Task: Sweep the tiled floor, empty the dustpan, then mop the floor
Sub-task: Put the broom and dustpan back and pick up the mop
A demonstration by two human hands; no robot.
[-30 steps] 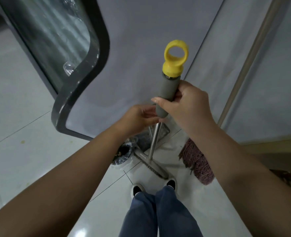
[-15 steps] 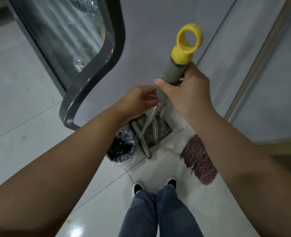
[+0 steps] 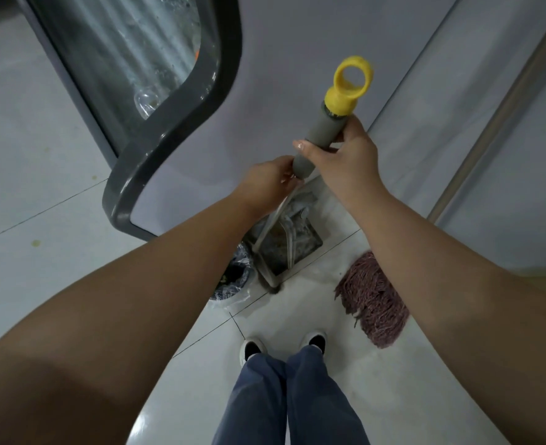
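Grey broom handle [image 3: 321, 141] (no label)

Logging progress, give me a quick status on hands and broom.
Right hand grips broom handle; left hand holds shaft below. Broom head by dustpan. Mop lies right, untouched.

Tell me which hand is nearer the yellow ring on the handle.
Right. The right hand grips the grey sleeve just below the yellow ring; the left hand holds the handle lower down, past the sleeve's bottom end.
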